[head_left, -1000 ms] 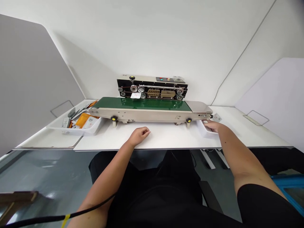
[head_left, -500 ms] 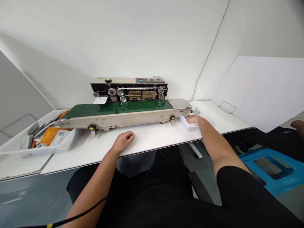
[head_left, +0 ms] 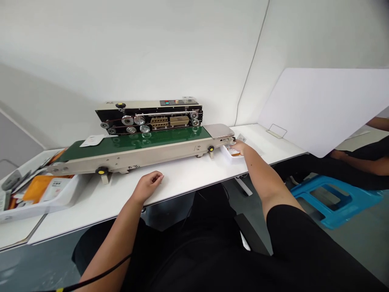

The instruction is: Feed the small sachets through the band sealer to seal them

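Note:
My left hand rests with curled fingers on the white table, in front of the belt machine, and nothing shows in it. My right hand reaches into a small white tray at the machine's right end. Its fingers are bent over packets there, and what they pinch is too small to make out. A white packet lies on the left part of the green belt. Behind the belt stands the sealing unit with its rollers.
A large white bin of orange and white packets stands at the left. A white divider panel rises at the right. Beyond it are another person's arms, above a blue stool.
The view has turned to the right. The white packet has travelled left along the belt, away from the rollers. Orange now shows in the small tray beneath my right hand.

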`<state>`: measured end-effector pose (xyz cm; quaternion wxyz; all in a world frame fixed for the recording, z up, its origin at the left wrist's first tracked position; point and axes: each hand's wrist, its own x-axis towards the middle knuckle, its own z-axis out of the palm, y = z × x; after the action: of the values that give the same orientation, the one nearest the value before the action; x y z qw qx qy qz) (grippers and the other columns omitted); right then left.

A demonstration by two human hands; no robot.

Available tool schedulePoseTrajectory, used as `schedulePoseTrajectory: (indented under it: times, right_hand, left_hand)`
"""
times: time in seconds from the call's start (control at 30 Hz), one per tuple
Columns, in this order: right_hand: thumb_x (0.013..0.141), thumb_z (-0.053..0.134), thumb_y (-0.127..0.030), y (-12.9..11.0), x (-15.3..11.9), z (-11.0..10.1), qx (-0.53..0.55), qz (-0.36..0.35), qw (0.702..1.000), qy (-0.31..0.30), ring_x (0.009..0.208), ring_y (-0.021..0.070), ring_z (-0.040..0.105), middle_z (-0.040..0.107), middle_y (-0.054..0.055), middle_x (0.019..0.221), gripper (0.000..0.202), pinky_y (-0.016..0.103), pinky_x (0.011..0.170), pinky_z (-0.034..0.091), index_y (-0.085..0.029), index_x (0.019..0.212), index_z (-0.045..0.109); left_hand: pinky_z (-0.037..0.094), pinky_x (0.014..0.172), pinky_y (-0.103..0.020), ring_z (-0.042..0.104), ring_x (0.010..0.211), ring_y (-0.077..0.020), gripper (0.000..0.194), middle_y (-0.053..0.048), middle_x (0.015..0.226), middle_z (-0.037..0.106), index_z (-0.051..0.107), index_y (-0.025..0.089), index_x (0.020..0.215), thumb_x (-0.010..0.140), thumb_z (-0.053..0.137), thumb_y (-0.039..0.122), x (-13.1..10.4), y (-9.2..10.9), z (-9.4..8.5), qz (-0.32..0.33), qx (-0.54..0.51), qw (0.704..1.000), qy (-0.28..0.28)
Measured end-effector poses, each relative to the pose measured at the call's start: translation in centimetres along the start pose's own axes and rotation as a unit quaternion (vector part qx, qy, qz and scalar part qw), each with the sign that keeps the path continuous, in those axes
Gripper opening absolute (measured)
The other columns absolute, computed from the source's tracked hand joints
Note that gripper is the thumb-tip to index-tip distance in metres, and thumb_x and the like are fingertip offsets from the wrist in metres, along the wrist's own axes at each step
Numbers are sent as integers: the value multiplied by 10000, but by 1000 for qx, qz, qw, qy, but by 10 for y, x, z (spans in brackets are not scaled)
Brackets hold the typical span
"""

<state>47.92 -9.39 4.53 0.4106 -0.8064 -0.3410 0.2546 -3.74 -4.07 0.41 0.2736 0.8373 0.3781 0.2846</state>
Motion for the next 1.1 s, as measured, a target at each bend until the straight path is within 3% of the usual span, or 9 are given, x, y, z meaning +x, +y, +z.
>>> schedulePoseTrajectory:
  times: [0.17, 0.3, 0.4, 0.5, 0.6, 0.73, 0.8, 0.93, 1.1]
  right_hand:
    - [972, 404, -148, -10, -1, -22, 94, -37, 981, 164, 984, 121, 656, 568, 174, 1329, 451, 215, 775, 533, -148, 1417, 331]
    - [960, 415, -216, -24, -18, -35, 137, -180, 907, 354, 1136, 161, 622, 587, 109, 1319, 408, 295, 947, 510, -209, 1366, 377]
    - [981, 408, -291, -40, -45, -23, 128, -297, 857, 401, 1202, 188, 591, 585, 104, 1314, 432, 364, 1038, 460, -227, 1405, 351]
    - [1012, 376, -369, -57, -80, 10, 99, -375, 852, 351, 1218, 214, 577, 565, 122, 1329, 486, 395, 1019, 476, -223, 1469, 306]
    - [1009, 432, -390, -71, -119, 57, -60, -473, 861, 177, 1125, 248, 610, 633, 116, 1241, 448, 387, 955, 507, -212, 1420, 439]
    - [1038, 372, -264, -81, -165, 124, -298, -590, 750, -28, 1030, 226, 603, 660, 90, 1276, 377, 356, 906, 496, -225, 1367, 553]
    - [1042, 344, -225, -80, -183, 156, -342, -595, 725, -58, 1039, 218, 588, 658, 68, 1278, 392, 346, 899, 486, -246, 1362, 569]
    - [1033, 365, -211, -68, -205, 203, -367, -576, 724, -93, 1094, 242, 567, 666, 26, 1221, 361, 357, 949, 448, -258, 1249, 651]
    - [1020, 459, -386, -50, -216, 222, -341, -592, 722, -111, 1171, 293, 517, 598, 48, 1346, 322, 462, 1000, 422, -293, 1249, 664]
  left_hand:
    - [440, 662, -222, 606, 677, -148, 315, 13, 719, 678, 659, 204, 889, 910, 556, 501, 2, -4, 0, -1, 6, 1000, -5]
    - [439, 656, -222, 609, 678, -149, 327, 14, 727, 686, 666, 208, 912, 907, 557, 516, 5, -9, 1, -2, 14, 1000, -7]
    - [439, 653, -225, 616, 674, -151, 323, 13, 723, 689, 669, 209, 903, 903, 561, 513, 6, -8, 1, -3, 23, 1000, -1]
    - [447, 660, -224, 622, 678, -151, 308, 12, 724, 691, 670, 209, 892, 901, 565, 498, 6, -4, 2, -3, 19, 1000, 4]
    - [461, 667, -230, 621, 677, -154, 300, 3, 724, 690, 672, 203, 892, 898, 568, 484, 4, -2, 4, 0, 4, 1000, 18]
    - [473, 677, -244, 618, 715, -160, 281, -20, 781, 687, 665, 194, 908, 902, 569, 458, 2, -5, 5, 9, -4, 999, 51]
    - [476, 683, -249, 617, 768, -168, 267, -38, 855, 689, 661, 192, 932, 910, 559, 438, 2, -8, 5, 20, 1, 997, 74]
    - [482, 697, -269, 606, 834, -180, 270, -65, 983, 674, 646, 190, 1027, 934, 526, 415, 3, -5, 7, 47, 23, 993, 102]
    - [489, 769, -318, 600, 841, -200, 231, -65, 881, 659, 653, 192, 991, 951, 505, 365, -13, 12, 4, 73, 99, 987, 100]
